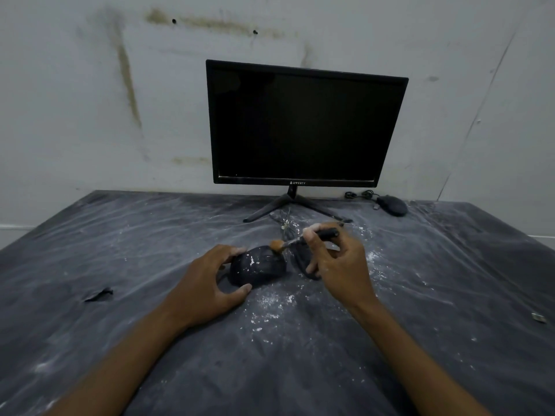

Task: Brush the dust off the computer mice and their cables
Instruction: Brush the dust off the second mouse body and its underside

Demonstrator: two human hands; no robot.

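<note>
Two mice were in view, both placed here by the monitor: the near mouse lay on the counter in front of the monitor's stand, and the second mouse sat well apart, at the monitor's right foot with its coiled cable just beside it. Our left hand gripped the near mouse from its left, thumb and fingers curled at its sides. Our right hand pinched the brush by its dark handle, the bristles touching the mouse's far end.

White dust speckled the mouse's top and the counter nearest us. We judged the step barely begun, since flecks clung to the shell. Doing it well would have called for short, light strokes running away from the steadying hand, so the powder fell clear instead of onto our fingers. The seam around the buttons probably needed the bristle tips worked in. A thin cable ran back toward the stand; whether it belonged to this mouse we could not tell.
</note>
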